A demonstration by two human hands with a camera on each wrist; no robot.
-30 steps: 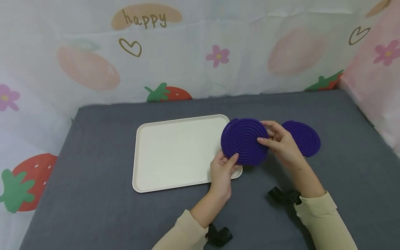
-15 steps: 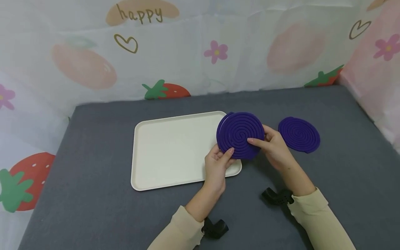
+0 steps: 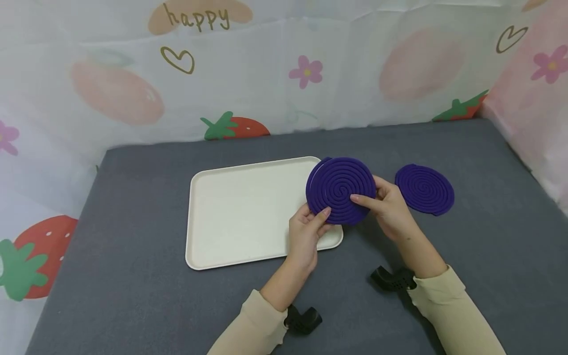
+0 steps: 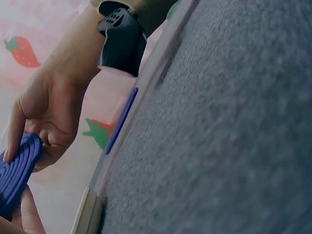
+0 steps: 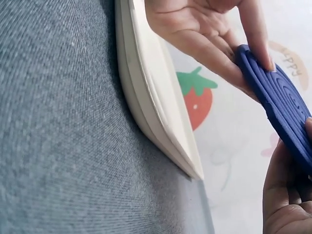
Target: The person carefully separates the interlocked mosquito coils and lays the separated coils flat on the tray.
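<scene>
A round purple coaster (image 3: pixel 340 190) with a raised spiral pattern is held up by both hands, tilted toward the head camera. My left hand (image 3: pixel 305 234) pinches its lower left edge, thumb on the front face. At the right edge my right hand (image 3: pixel 390 207) grips it, the thumb lying across the spiral and the other fingers behind. In the right wrist view the coaster (image 5: pixel 280 102) appears nearly edge-on between the two hands. A second, matching purple coaster (image 3: pixel 425 190) lies flat on the table, right of and beyond the right hand.
A cream rectangular tray (image 3: pixel 239 217) lies on the grey cloth-covered table (image 3: pixel 133 296), its right end partly behind the held coaster and left hand. Black wrist devices (image 3: pixel 392 279) sit at both sleeve cuffs. A printed curtain (image 3: pixel 346 69) hangs behind the table.
The head view has shifted slightly. Both hands and the held coaster have moved a little left and up in view, and the right thumb lies farther in over the spiral.
</scene>
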